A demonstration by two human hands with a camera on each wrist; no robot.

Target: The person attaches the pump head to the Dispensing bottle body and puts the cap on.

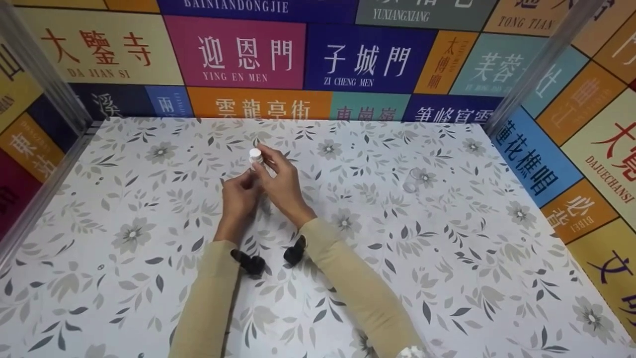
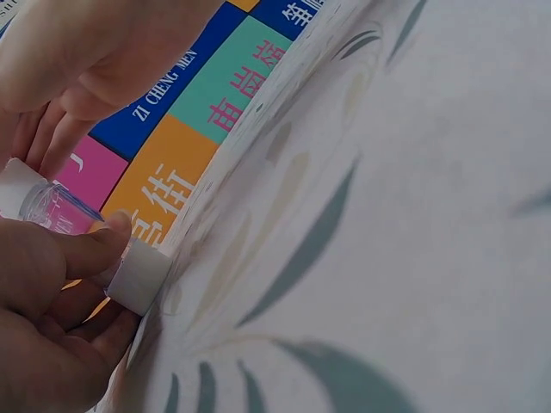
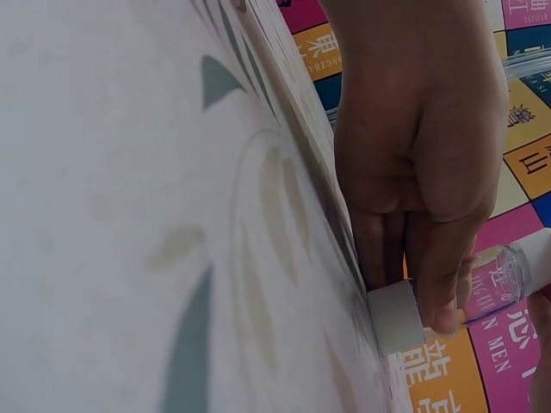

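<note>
A small clear tube with a white cap at each end stands tilted between both hands, its upper white cap [image 1: 255, 154] showing in the head view. My right hand [image 1: 280, 179] pinches the upper end between thumb and fingers. My left hand [image 1: 241, 196] grips the tube near its lower white cap [image 2: 142, 277], thumb against the clear wall. In the right wrist view that lower cap [image 3: 396, 317] sits close by the table surface. The clear part [image 3: 491, 288] shows a rounded shoulder near the upper end. The left fingers partly cover the lower part.
A clear, ring-edged plastic piece [image 1: 411, 180] lies on the table to the right of the hands. The flower-patterned tabletop [image 1: 447, 258] ends at a wall of coloured panels [image 1: 243, 54]. Transparent posts [image 1: 539, 69] stand at the back corners.
</note>
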